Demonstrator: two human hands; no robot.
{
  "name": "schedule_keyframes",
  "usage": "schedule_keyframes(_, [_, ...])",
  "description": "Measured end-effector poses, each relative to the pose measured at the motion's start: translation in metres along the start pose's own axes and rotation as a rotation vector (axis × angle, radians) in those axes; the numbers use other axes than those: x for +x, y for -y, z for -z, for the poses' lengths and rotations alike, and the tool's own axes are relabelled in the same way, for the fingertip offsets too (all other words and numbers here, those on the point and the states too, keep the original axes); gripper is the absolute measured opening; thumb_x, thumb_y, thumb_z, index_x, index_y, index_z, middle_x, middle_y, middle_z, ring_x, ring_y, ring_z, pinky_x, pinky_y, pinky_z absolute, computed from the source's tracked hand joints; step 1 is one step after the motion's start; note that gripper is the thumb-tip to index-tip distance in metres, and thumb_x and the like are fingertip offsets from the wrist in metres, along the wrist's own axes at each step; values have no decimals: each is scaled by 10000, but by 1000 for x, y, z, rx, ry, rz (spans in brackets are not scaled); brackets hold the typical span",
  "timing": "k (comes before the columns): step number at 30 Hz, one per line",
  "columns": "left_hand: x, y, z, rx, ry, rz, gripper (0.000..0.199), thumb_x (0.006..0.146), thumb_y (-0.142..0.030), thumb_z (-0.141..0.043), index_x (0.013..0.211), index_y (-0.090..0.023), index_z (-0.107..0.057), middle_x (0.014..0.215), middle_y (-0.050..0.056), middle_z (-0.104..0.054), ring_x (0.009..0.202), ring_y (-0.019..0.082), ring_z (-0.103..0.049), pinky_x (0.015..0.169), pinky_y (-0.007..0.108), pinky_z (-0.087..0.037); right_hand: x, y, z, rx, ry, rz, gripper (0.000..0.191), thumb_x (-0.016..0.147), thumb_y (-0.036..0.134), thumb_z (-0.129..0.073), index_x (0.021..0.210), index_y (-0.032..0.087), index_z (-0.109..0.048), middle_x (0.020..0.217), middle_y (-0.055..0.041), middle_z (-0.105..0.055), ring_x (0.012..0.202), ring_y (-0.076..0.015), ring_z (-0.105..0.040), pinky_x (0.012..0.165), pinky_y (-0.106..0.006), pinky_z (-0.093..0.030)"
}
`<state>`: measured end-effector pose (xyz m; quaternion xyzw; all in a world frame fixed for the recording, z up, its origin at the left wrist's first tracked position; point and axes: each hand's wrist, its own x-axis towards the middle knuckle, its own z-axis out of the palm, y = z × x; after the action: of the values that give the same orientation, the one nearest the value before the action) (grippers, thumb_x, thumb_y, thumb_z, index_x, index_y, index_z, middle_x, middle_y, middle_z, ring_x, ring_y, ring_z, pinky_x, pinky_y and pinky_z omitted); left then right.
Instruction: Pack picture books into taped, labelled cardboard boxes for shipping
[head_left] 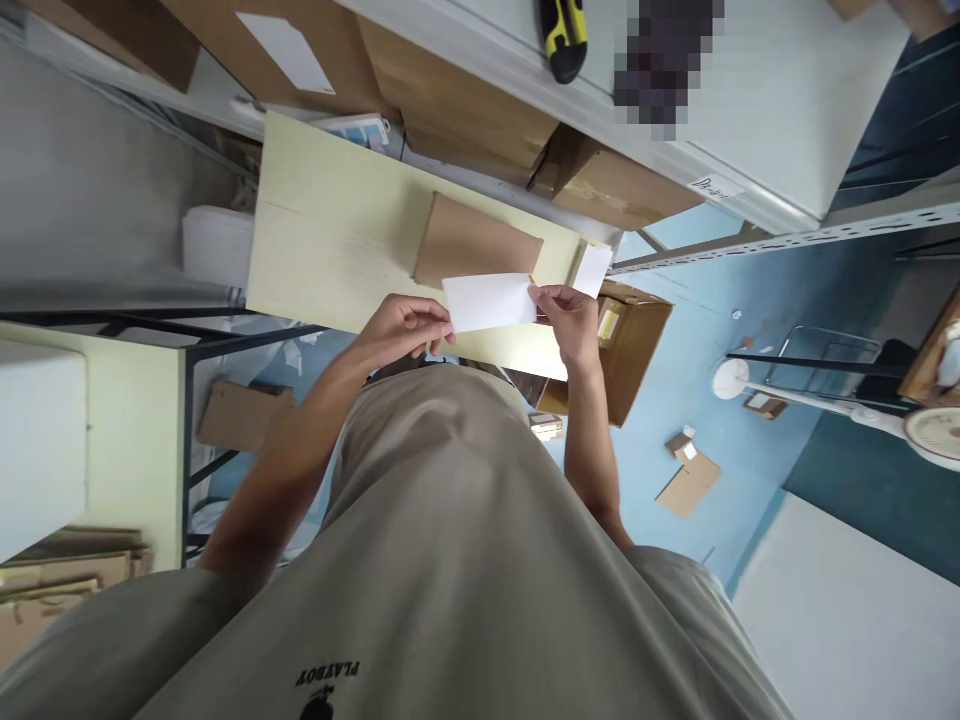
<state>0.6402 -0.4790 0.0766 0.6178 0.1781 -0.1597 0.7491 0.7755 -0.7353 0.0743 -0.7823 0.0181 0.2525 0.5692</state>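
Observation:
A blank white sheet of paper (491,303), perhaps a label, is stretched between my two hands above the front of a pale yellow table (330,230). My left hand (409,328) has its thumb and fingers closed at the sheet's lower left corner. At the opposite end, my right hand (568,318) pinches the upper right corner, where a small yellow strip shows. Just beyond the sheet, a closed brown cardboard box (476,240) lies on the table. A stack of white sheets (592,268) with yellow edging sits beyond my right hand, at the table's right end.
An open carton (637,350) stands beyond the table's right end. Cardboard boxes (457,110) line the back under a grey shelf (480,50), which bears a yellow-black utility knife (564,40). Cardboard pieces (688,485) and a white fan (934,432) are at right; another table (142,430) is left.

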Motion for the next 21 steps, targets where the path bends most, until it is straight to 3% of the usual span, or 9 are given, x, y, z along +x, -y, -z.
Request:
schedule_keyframes(4, [-14, 5, 39, -6, 1, -12, 261, 793, -396, -874, 831, -162, -766, 776, 104, -773, 548, 142, -643, 403, 220, -412, -9, 9, -44, -138, -30, 25, 368, 887, 576, -800, 891, 208, -794, 855, -34, -784, 813, -186, -744, 800, -354, -657])
schedule_keyframes(8, [-28, 12, 75, 8, 6, -43, 275, 818, -426, -859, 868, -166, -784, 806, 102, -785, 570, 149, -657, 418, 222, -427, -41, 30, -100, -370, -112, 221, 210, 970, 421, -748, 974, 219, -806, 1022, -62, -799, 915, -192, -749, 890, -359, -633])
schedule_keyframes(11, [-40, 15, 97, 55, 26, -67, 283, 858, -449, -826, 911, -172, -799, 837, 95, -797, 592, 149, -669, 451, 223, -457, -75, 49, -142, -381, 20, 330, 194, 1025, 394, -695, 1013, 245, -820, 1043, -47, -780, 880, -169, -734, 823, -321, -628])
schedule_keyframes(14, [-53, 16, 114, 101, 37, -102, 294, 881, -466, -807, 946, -179, -813, 840, 79, -800, 618, 150, -682, 521, 229, -509, -101, 61, -178, -430, 109, 351, 177, 1023, 395, -718, 1037, 257, -829, 1030, -37, -763, 798, -153, -710, 738, -306, -609])
schedule_keyframes(21, [-76, 16, 143, 196, 40, -180, 297, 920, -475, -759, 967, -189, -826, 855, 67, -800, 745, 181, -728, 601, 233, -540, -117, 66, -224, -628, 55, 397, 142, 1038, 351, -710, 1030, 263, -821, 1053, -27, -764, 812, -154, -712, 726, -299, -560])
